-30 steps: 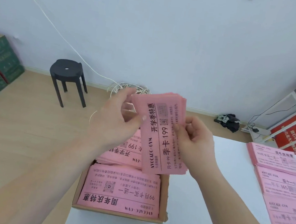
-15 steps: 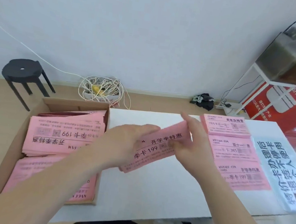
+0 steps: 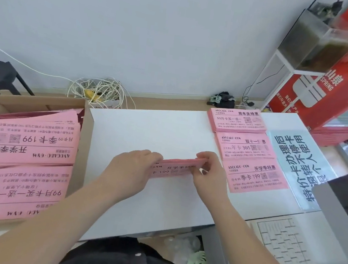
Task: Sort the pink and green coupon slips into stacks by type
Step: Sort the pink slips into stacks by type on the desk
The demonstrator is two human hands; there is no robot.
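So the white table (image 3: 147, 128) took up most of the view, with a cardboard box (image 3: 86, 133) against its left edge holding two pink piles (image 3: 25, 141). Three pink stacks (image 3: 245, 146) sat in a column on the table's right side. Left hand (image 3: 132, 168) and right hand (image 3: 209, 174) each pinched an end of a pink bundle (image 3: 175, 167), low over the table, just left of the nearest stack.
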